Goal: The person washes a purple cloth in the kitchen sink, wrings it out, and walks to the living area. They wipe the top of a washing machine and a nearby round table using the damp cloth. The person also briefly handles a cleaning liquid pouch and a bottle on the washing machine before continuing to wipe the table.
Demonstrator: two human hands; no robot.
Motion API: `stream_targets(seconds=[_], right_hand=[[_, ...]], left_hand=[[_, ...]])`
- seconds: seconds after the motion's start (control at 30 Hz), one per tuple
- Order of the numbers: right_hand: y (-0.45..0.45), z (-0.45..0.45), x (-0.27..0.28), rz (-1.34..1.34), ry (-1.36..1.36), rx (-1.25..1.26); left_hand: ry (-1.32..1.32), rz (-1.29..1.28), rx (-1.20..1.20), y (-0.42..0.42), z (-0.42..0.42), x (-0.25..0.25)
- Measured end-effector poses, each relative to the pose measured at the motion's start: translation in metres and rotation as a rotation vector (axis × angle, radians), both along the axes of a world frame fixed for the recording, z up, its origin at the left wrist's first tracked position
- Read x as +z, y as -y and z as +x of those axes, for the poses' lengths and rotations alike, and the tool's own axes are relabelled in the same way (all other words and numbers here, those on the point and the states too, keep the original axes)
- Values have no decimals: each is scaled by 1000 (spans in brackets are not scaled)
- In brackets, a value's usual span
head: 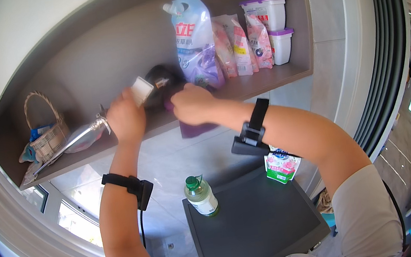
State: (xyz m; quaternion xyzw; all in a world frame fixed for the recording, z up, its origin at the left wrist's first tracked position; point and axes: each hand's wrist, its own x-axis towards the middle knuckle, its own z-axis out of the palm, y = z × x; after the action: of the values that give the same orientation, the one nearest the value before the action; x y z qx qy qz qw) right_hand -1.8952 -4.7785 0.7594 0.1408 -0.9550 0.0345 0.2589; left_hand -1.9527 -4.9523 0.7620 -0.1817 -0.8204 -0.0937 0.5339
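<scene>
My left hand (127,116) is closed around a small white box-like item (142,90) above the edge of the brown shelf (262,81). To its right, my right hand (194,104) grips a purple cloth or bag (195,129) that hangs over the shelf's front edge. Behind and between the hands lies a dark rounded object (161,81), blurred and partly hidden. Just behind my right hand stands a large blue and purple detergent pouch (195,43) with a white cap.
A wicker basket (50,142) and a long metal tool (70,144) occupy the shelf's left end. Pink pouches (242,50) and white tubs with purple lids (266,15) stand at right. Below, a green-capped bottle (201,198) and a floral pouch (282,167) rest on a dark appliance top (258,223).
</scene>
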Motion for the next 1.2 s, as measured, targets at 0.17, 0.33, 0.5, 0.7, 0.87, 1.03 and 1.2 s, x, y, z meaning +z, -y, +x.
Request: stream_targets(seconds=[0.17,0.33,0.5,0.7,0.87,1.03,1.2], right_hand=[[-7,-48,15,-58,228,-24],[8,-79,18,24,332,-17],[16,-37,4,-111,234,-5],[57,-8,-2,-89,107,47],[110,-30,-8,-233,-3,171],[56,4,-23,-173,-197,446],[-27,43,-14,-200,-268,146]], left_hand=[[-180,114,-71,4,6,0],[-344,191,-146,6,7,1],[-332,236,-173,9,6,1],[5,165,-145,17,3,27],[438,0,-61,18,-7,48],[362,7,-107,16,-20,39],[317,22,-109,15,-33,30]])
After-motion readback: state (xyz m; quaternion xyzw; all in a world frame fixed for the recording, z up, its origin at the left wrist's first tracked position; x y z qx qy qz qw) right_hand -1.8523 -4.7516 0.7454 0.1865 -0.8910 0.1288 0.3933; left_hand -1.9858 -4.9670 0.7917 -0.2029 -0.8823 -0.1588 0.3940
